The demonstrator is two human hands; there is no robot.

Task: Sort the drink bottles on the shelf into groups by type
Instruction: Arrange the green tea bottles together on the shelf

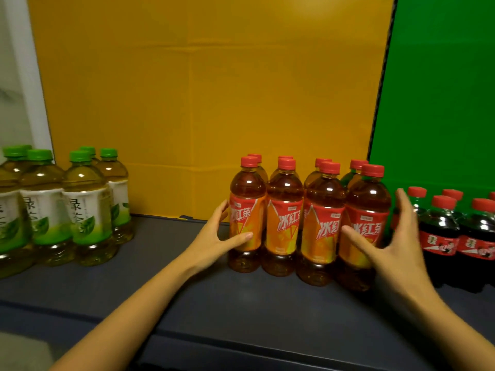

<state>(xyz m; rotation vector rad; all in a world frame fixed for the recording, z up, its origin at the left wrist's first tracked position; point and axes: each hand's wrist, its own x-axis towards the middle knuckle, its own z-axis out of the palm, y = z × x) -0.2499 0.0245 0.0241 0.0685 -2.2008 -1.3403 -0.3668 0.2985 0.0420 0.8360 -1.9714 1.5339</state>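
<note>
Eight upright red-capped amber plastic tea bottles (284,223), packed between the hands on the shelf (241,303). Spread left hand (217,236) touching the leftmost label; open right hand (393,245) beside the rightmost, gripping nothing. Well left, green-capped pale tea bottles (80,210); just right, dark cola bottles (439,236).

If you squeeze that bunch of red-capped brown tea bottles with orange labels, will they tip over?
Probably not: the tea bottles look full, so heavy, and stand packed together on the flat dark shelf. Tall and narrow, an end one might wobble. Glossy plastic could slip under the left hand or right hand.
</note>
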